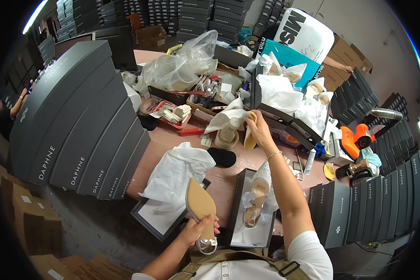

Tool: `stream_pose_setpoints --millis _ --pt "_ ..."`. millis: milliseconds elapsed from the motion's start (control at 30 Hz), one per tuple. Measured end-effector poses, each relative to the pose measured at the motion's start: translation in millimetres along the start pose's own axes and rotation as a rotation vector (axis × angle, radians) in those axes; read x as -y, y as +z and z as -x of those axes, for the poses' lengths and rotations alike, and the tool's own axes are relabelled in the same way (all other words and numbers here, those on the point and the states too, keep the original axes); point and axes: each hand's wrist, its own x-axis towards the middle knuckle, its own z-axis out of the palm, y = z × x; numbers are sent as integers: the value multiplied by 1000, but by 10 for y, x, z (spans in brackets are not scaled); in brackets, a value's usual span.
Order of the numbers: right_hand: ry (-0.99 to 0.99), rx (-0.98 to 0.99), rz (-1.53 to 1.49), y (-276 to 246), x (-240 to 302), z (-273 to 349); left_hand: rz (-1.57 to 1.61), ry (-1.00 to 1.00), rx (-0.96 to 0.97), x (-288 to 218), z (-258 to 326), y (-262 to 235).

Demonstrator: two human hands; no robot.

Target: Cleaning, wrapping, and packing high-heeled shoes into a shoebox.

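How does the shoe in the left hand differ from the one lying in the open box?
The held shoe is sole-up, tan underside showing, gripped near the heel by the left hand. The boxed shoe lies upright on white paper, its glittery toe and insole showing, untouched. Both are pointed-toe slingbacks, apparently a pair.

A shoe lies in the open box, right of the tissue paper.
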Motion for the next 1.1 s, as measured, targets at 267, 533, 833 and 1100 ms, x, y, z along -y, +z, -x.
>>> stream_pose_setpoints --millis 267,533,833,1100 --pt "-477 -57 292 208 41 123 -34 -23 17 6 46 140" --pt "-363 -122 191 529 -79 204 -29 -44 -19 64 74 100" --pt "2 -765 -714 0 -441 706 -73 46 132 83 227 45" --pt "-178 -585 -297 221 -86 559 27 112 399 134 358 9"
